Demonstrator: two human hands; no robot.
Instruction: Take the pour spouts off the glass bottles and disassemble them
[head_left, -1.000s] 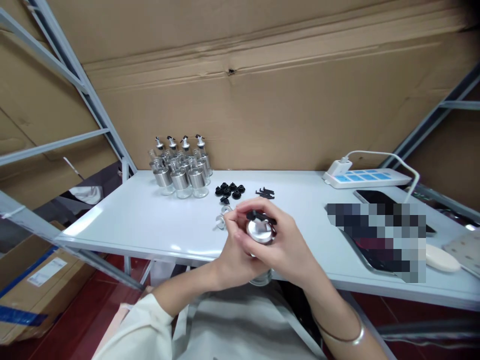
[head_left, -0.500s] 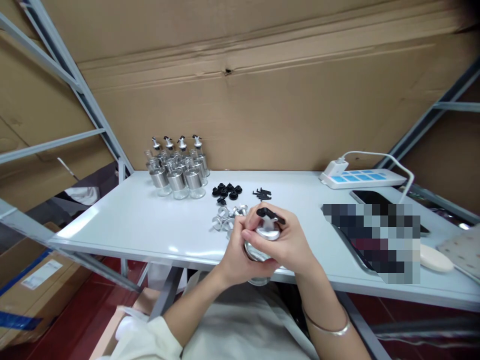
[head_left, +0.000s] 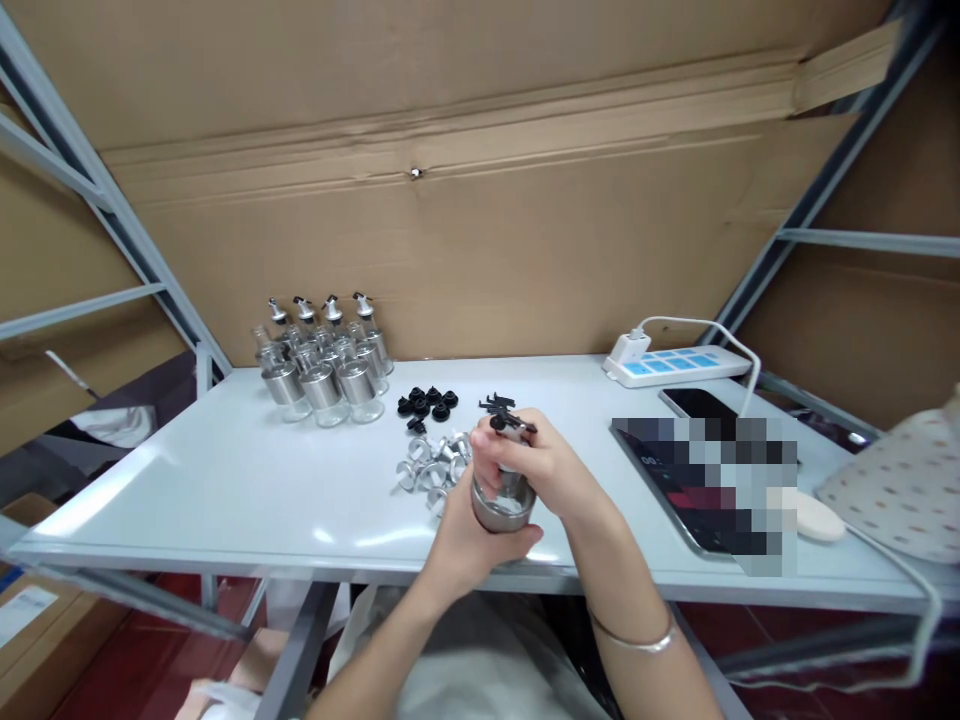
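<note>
My left hand is wrapped around the steel-banded body of a glass oil bottle, near the table's front edge. The fingers of my right hand close round the pourer spout at the bottle's top, its black lever showing above them. The neck is partly hidden by these fingers. Just left of the bottle lies a heap of silver caps. Beyond that heap sit several black stoppers. Small black levers lie behind my right hand.
Several glass bottles stand at the back left, some with spouts fitted. A power strip with a plugged-in charger is at the back right. Two phones, partly pixelated, and a pale oval object lie right. Cardboard walls the back.
The view has shifted. The bottle has moved forward from the table's edge, over the tabletop. My left hand sits lower on its body, while my right hand grips around the spout.
</note>
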